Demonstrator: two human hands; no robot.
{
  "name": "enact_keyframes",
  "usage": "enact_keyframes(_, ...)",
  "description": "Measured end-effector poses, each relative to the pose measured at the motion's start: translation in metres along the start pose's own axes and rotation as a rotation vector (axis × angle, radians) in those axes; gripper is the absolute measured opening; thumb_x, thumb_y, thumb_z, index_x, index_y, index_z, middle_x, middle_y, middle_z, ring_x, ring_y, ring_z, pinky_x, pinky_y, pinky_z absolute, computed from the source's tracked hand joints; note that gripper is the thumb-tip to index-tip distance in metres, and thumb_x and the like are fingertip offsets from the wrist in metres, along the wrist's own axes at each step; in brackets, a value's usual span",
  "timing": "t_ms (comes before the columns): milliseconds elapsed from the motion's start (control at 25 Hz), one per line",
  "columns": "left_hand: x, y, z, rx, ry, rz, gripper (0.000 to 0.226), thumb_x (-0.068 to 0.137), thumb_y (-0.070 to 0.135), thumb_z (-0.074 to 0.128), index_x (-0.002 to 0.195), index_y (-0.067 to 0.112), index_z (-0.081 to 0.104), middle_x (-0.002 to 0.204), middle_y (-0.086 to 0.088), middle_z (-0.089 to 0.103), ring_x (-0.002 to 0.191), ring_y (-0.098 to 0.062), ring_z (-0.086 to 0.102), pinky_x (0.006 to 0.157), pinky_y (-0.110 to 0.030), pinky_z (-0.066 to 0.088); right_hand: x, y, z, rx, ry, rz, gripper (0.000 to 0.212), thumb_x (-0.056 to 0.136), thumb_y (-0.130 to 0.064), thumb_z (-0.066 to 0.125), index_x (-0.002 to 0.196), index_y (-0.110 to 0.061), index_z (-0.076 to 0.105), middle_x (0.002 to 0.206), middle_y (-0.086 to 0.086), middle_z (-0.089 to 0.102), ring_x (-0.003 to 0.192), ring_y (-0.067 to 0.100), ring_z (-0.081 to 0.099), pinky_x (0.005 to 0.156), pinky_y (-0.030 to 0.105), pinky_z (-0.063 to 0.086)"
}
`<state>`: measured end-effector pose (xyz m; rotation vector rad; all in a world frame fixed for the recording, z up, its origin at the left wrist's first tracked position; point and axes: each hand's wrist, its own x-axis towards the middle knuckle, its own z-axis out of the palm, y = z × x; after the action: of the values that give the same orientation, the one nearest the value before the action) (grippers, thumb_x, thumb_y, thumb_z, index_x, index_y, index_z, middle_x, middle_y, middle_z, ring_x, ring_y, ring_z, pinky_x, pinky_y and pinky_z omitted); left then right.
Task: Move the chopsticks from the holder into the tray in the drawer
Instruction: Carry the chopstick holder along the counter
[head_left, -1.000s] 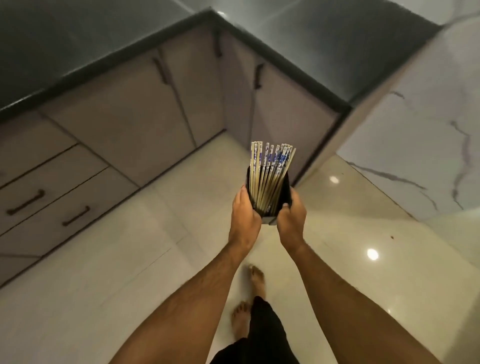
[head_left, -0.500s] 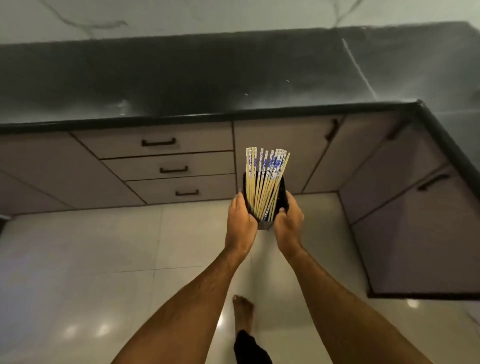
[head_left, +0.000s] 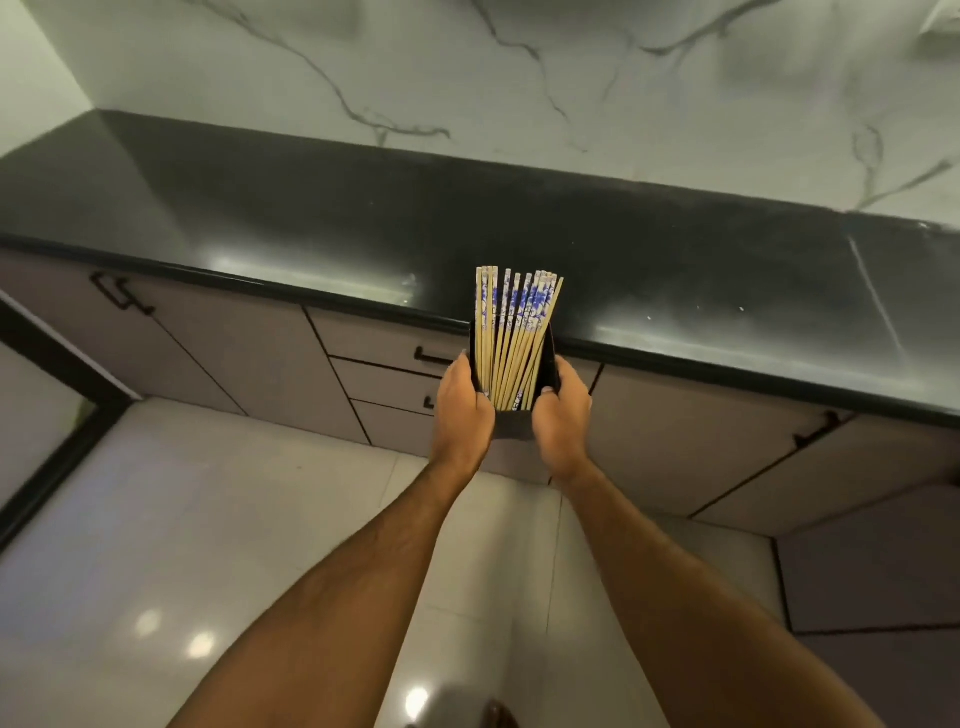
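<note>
Two bare forearms reach up from the bottom of the frame over a pale glossy tiled floor (head_left: 218, 519), spotted with lamp glare at lower left. At mid-frame the left hand (head_left: 464, 410) and right hand (head_left: 562, 415) each have a closed grip on one side of a black holder (head_left: 514, 423), fingers wrapped round its walls, carrying it in the air between them. The chopsticks (head_left: 511, 338) stand in the holder as a loose upright bundle, pale wood below with blue-and-white patterned tops fanning slightly to the right above its rim. Just behind the hands is a bank of grey drawers (head_left: 384, 384) with dark handles, all shut, with cupboard doors to either side. Above them the black polished desk (head_left: 311, 223) runs across the frame, and beyond it a white marble-veined wall (head_left: 467, 67) fills the top.
</note>
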<state>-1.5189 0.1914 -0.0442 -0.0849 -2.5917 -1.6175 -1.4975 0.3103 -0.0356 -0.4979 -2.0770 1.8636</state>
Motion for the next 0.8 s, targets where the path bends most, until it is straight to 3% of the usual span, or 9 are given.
enact_keyframes(200,0.096,-0.005,-0.035,-0.006,0.015,0.034,0.030,0.097,0.004,0.045,0.122,0.013,0.060,0.115,-0.004,0.065,0.110,-0.017,0.062,0.089,-0.038,0.059,0.071,-0.026,0.066,-0.067,-0.014,-0.022,0.037,0.099,0.001,0.050,0.112,-0.032,0.061,0.092,-0.018,0.066,0.082,-0.017,0.064,0.062,0.006,0.052)
enact_keyframes(360,0.170,-0.020,-0.047,-0.001,0.004,0.066,0.024,0.097,0.007,0.047,0.115,0.014,0.061,0.109,-0.003,0.066,0.103,-0.015,0.063,0.086,-0.040,0.060,0.124,-0.032,0.114,-0.101,0.038,-0.029,0.032,0.099,-0.004,0.048,0.107,-0.032,0.062,0.090,-0.017,0.067,0.082,-0.011,0.066,0.064,0.011,0.054)
enact_keyframes(480,0.228,-0.036,-0.053,-0.038,-0.042,0.069,0.021,0.096,0.009,0.046,0.107,0.017,0.062,0.101,0.000,0.066,0.094,-0.012,0.065,0.079,-0.039,0.062,0.163,-0.031,0.148,-0.113,0.077,-0.009,0.028,0.099,-0.004,0.048,0.109,-0.022,0.067,0.093,-0.012,0.070,0.089,-0.003,0.069,0.063,0.012,0.055)
enact_keyframes(800,0.331,-0.070,-0.052,-0.068,-0.179,0.019,0.035,0.089,0.001,0.039,0.110,0.018,0.061,0.105,-0.003,0.064,0.099,-0.018,0.063,0.087,-0.044,0.060,0.247,-0.023,0.201,-0.212,0.161,0.048,0.031,0.097,0.001,0.046,0.111,-0.014,0.069,0.095,-0.005,0.071,0.084,0.002,0.068,0.059,0.012,0.053)
